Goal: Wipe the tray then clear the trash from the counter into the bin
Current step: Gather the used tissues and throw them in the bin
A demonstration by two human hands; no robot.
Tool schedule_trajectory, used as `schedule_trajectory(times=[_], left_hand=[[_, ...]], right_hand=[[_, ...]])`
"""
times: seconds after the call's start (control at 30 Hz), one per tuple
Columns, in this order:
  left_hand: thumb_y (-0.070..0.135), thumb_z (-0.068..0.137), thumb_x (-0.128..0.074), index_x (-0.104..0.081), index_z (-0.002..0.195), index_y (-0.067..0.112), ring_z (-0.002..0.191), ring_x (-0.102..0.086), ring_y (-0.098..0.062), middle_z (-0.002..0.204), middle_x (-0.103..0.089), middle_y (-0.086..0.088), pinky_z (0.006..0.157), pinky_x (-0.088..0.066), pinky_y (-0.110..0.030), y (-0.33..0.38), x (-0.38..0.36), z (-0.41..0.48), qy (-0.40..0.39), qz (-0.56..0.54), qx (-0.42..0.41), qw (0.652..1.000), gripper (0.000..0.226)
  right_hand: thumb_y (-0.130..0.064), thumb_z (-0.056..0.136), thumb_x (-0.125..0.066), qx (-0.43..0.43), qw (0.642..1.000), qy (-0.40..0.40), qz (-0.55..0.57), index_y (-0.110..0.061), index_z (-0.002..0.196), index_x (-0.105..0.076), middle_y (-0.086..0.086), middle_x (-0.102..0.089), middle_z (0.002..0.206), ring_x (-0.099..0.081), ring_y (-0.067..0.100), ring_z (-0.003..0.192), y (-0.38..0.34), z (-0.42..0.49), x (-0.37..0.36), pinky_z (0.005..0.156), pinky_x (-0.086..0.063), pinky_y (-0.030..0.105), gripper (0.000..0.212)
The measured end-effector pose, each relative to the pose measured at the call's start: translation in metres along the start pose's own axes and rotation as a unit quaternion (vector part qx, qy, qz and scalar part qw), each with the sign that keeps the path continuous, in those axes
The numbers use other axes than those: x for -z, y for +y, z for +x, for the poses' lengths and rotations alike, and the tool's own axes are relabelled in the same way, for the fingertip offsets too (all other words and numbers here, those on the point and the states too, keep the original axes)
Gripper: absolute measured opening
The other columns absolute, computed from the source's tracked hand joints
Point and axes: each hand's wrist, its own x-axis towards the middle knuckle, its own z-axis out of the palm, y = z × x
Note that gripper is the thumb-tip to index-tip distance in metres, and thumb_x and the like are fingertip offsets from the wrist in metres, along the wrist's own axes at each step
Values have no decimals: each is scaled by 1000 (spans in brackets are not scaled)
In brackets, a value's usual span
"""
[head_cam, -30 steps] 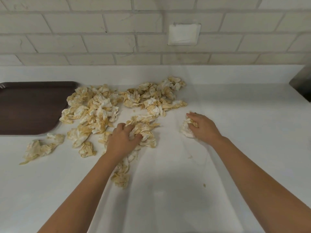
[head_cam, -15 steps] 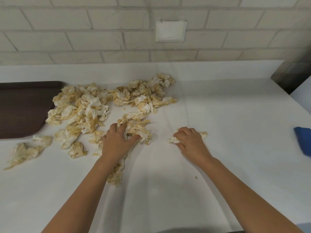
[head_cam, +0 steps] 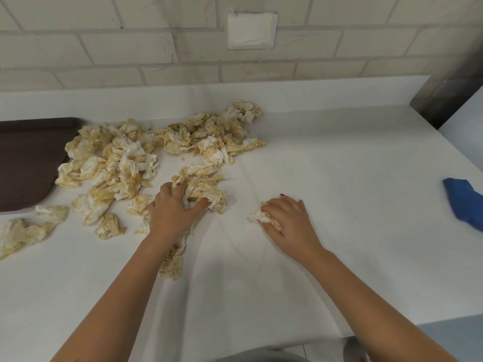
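Several crumpled, yellow-stained paper napkins [head_cam: 125,163] lie heaped across the white counter [head_cam: 339,178], from the left edge to the middle. My left hand [head_cam: 172,210] presses down on a clump of these napkins [head_cam: 206,192], fingers curled into it. My right hand [head_cam: 287,220] lies to the right of the heap, closed over a single crumpled napkin [head_cam: 257,216] on the counter. A dark brown tray [head_cam: 26,163] sits at the far left, partly cut off by the frame. No bin is in view.
A blue cloth [head_cam: 465,202] lies at the counter's right edge. A tiled wall with a white cover plate [head_cam: 252,30] stands behind. A dark metal surface [head_cam: 444,100] rises at the back right. The counter's front edge [head_cam: 444,320] runs at the lower right.
My right hand has dragged its single napkin toward me and to the right, away from the heap. My left hand stays on its clump. The view has turned right, showing the blue cloth.
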Motion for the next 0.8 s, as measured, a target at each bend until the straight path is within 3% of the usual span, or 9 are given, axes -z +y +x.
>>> schedule_trajectory(times=[0.1, 0.23, 0.33, 0.4, 0.5, 0.6, 0.7, 0.8], left_hand=[[59, 82, -56, -43, 138, 19, 132, -32, -33, 143, -34, -12, 108, -22, -50, 1, -1, -1, 12, 12, -3, 1000, 70], [55, 83, -59, -42, 139, 18, 133, -32, -33, 144, -33, -12, 108, -23, -49, 2, -3, -3, 15, 18, -11, 1000, 69], [52, 83, -59, -40, 139, 18, 134, -30, -33, 146, -31, -13, 109, -22, -49, 0, -3, -4, 8, 20, -15, 1000, 69], [51, 83, -60, -41, 139, 17, 134, -31, -34, 145, -32, -14, 109, -23, -50, -1, -3, -4, 11, 21, -21, 999, 69], [57, 83, -56, -42, 138, 18, 132, -33, -34, 143, -34, -14, 108, -24, -50, -1, -3, -3, 15, 11, -20, 1000, 69], [66, 81, -51, -43, 138, 20, 133, -32, -31, 143, -34, -11, 108, -24, -50, 1, 1, -1, -4, -12, 0, 1000, 74], [76, 70, -45, -45, 136, 22, 132, -35, -30, 141, -35, -8, 108, -28, -51, 5, 8, 5, -42, -55, 35, 997, 85], [56, 83, -55, -56, 124, 21, 117, -48, -32, 128, -46, -10, 100, -38, -51, 4, 12, 12, -5, -55, 30, 998, 54]], right_hand=[[-33, 84, -47, 33, 999, 10, -37, -20, 105, -64, -4, -62, 107, -54, 23, 95, -2, -2, -5, 83, -46, 41, 29], [-26, 81, -42, 53, 997, -13, -50, -19, 100, -63, -3, -61, 98, -54, 21, 85, -2, -2, -6, 74, -42, 31, 29], [-19, 82, -49, 71, 996, -38, -37, -17, 98, -65, -2, -61, 96, -55, 22, 86, 3, -3, 0, 74, -42, 31, 23], [-18, 82, -54, 40, 999, -23, 17, -14, 100, -66, 0, -62, 97, -55, 22, 88, 8, -6, 11, 75, -43, 32, 22], [-29, 86, -53, 10, 997, 12, 79, -17, 107, -64, -4, -61, 103, -52, 15, 95, 15, -23, 26, 80, -39, 27, 27], [-39, 85, -50, 47, 999, -9, -2, -27, 115, -59, -8, -57, 111, -47, 11, 105, 14, -52, 21, 90, -30, 25, 33], [-36, 84, -45, 50, 996, -31, -71, -32, 113, -56, -10, -55, 112, -43, 9, 104, 15, -59, 10, 88, -26, 23, 32], [-27, 82, -48, 53, 996, 1, -77, -31, 109, -52, -7, -57, 106, -42, 10, 97, 17, -47, 5, 82, -32, 27, 28]])
